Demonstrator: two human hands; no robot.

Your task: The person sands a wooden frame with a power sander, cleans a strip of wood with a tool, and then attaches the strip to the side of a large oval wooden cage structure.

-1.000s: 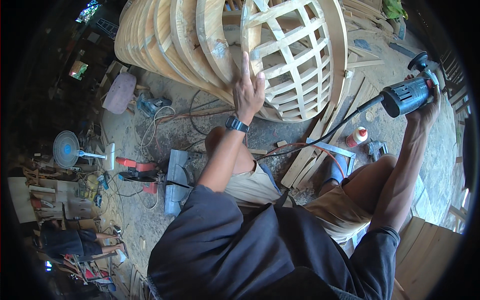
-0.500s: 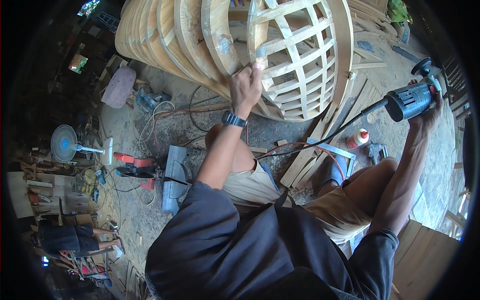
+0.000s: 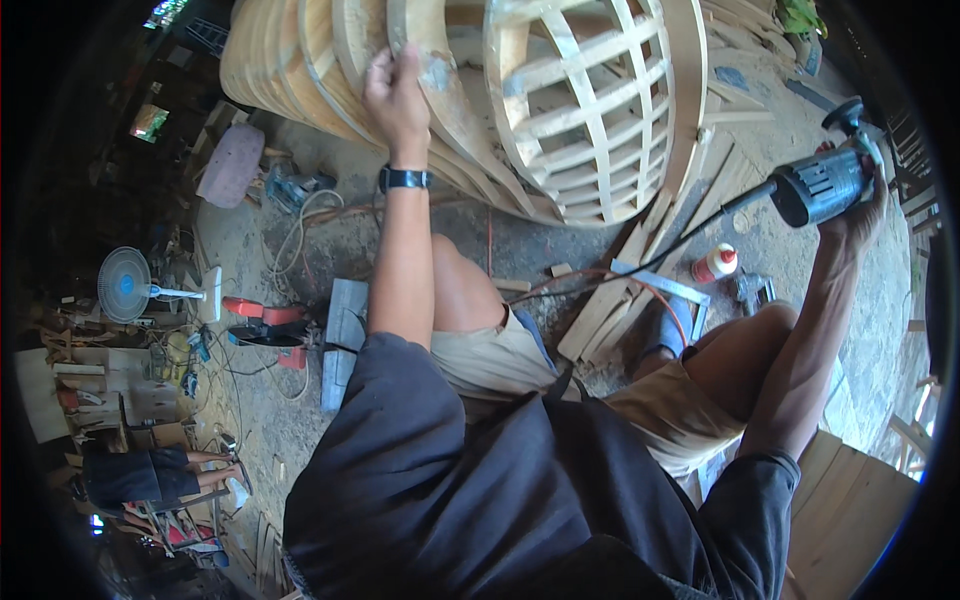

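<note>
A large curved wooden frame (image 3: 470,165) of pale ribs and lattice strips stands in front of me. My left hand (image 3: 398,100) is raised to one of its ribs (image 3: 365,45), fingers curled at the edge and thumb extended up; a watch is on that wrist. Off to the right, my right hand (image 3: 862,215) is closed around a dark corded angle grinder (image 3: 820,188), held up away from the frame. A round black pad (image 3: 843,115) shows at its far end. The cord runs from its back down toward my legs.
Loose wooden strips (image 3: 605,315), a white bottle with a red cap (image 3: 715,262) and a blue metal frame (image 3: 680,290) lie near my feet. A red-and-grey cut-off saw (image 3: 275,320) and a fan (image 3: 125,284) stand left. Another person (image 3: 145,475) sits at lower left.
My left hand has moved left and up, from the lattice's edge to a rib further left. The view has shifted slightly. My right hand still holds the grinder in nearly the same place.
</note>
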